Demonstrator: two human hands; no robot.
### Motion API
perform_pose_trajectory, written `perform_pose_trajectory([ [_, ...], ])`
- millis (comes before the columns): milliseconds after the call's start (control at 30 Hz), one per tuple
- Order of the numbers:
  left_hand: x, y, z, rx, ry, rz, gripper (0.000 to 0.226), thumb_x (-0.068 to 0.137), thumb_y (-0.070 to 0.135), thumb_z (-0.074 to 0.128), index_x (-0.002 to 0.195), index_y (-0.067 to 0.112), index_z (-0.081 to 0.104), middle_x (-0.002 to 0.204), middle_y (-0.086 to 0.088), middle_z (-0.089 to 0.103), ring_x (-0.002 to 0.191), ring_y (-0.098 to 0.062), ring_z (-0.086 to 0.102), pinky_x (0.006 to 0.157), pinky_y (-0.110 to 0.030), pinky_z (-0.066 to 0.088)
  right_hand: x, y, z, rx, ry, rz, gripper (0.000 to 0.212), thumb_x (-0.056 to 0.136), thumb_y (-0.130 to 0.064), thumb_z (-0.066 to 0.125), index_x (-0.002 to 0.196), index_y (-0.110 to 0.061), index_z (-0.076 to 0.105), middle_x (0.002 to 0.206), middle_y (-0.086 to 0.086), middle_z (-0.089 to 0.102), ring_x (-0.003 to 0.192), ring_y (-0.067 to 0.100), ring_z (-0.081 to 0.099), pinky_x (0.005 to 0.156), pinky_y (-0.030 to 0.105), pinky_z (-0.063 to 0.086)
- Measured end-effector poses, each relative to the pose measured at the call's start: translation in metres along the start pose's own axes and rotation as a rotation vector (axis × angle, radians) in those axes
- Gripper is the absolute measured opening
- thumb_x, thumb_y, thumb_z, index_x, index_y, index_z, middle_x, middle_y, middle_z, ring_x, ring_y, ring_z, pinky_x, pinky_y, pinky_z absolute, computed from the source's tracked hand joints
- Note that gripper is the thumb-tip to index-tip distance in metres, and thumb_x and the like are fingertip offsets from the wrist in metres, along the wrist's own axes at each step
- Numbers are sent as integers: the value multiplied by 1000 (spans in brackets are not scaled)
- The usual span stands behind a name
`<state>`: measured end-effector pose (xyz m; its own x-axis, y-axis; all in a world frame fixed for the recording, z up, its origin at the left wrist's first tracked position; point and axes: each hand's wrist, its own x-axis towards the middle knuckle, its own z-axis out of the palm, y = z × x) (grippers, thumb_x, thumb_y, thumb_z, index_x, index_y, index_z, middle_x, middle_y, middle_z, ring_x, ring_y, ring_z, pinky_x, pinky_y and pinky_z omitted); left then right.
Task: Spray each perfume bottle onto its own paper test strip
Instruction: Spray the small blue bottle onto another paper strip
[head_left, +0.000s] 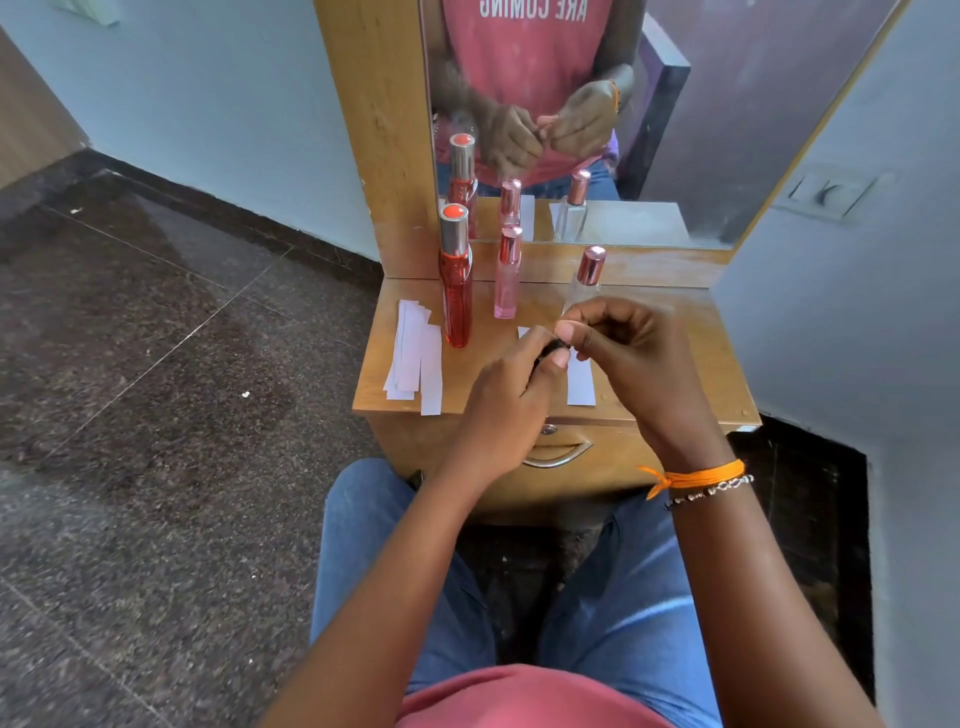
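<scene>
Hands meet over the middle of the worktop (675, 364). Left hand (511, 395) has its grip closed around a small dark object (557, 347), mostly hidden in the fist; whether it is a bottle or a cap cannot be told. Right hand (628, 348) pinches at the top end of the same object, thumb and fingertips together.

Directly beneath the grip lies one paper strip (581, 382), flat, partly covered by both hands. No wet mark can be made out on it.

Just beyond the right hand stands a clear bottle (586, 283) with a rose cap on. Further left, a pink bottle (507, 275), capped. Left again, a tall red bottle (456, 280), capped. All three upright, apart from one another.

Well to the left of the grip, a loose stack of strips (415, 353) lies near the worktop's left edge, beside the red bottle.

Judgement: early in the task. Three bottles look untouched, spare strips not yet laid out.

Room: worktop is small. Front edge sits right under the wrists, a mirror (623, 104) closes the back, a wall crowds the right side. Bare surface is mainly on the right and between stack and grip.
</scene>
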<state>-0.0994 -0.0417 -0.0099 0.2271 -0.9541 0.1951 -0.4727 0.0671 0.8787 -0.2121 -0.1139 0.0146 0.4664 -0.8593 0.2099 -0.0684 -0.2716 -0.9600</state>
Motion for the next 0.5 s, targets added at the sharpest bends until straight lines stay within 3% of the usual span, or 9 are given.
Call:
perform_pose_trajectory([
  [100,3,3,-1,-221,-104,-98,25,98,27,37,84,14,55,67,-2,52,62,-16,47,56,-33,37,0,0,-6,2,-7,0,11,82,-2,68,80,-13,70,70,-3,68,61,1,57,62,17,47],
  [200,-2,2,-2,-856,-307,-317,32,94,35,38,77,16,57,57,8,44,50,-5,38,45,-17,29,3,-5,-21,63,17,-32,19,82,2,67,80,-17,69,67,-14,69,63,-1,58,64,13,47],
  [267,-4,0,-4,-1050,-325,-340,33,90,38,39,78,17,61,58,7,46,51,-4,41,46,-16,31,4,-8,-34,73,21,-37,23,81,1,68,83,-21,71,76,-13,73,73,5,63,72,17,50],
  [400,3,-3,-7,-979,-185,-284,26,94,28,41,86,19,65,75,6,59,65,-6,52,62,-19,44,3,4,-40,-263,19,27,30,79,1,69,94,-25,67,80,-9,69,79,10,65,77,15,50],
  [500,4,-6,-4,-746,-107,-271,23,95,21,43,90,26,65,89,7,58,79,-4,55,83,-25,45,-1,23,-33,-495,98,53,33,78,6,67,99,-20,64,81,-1,66,77,13,63,77,25,53],
])
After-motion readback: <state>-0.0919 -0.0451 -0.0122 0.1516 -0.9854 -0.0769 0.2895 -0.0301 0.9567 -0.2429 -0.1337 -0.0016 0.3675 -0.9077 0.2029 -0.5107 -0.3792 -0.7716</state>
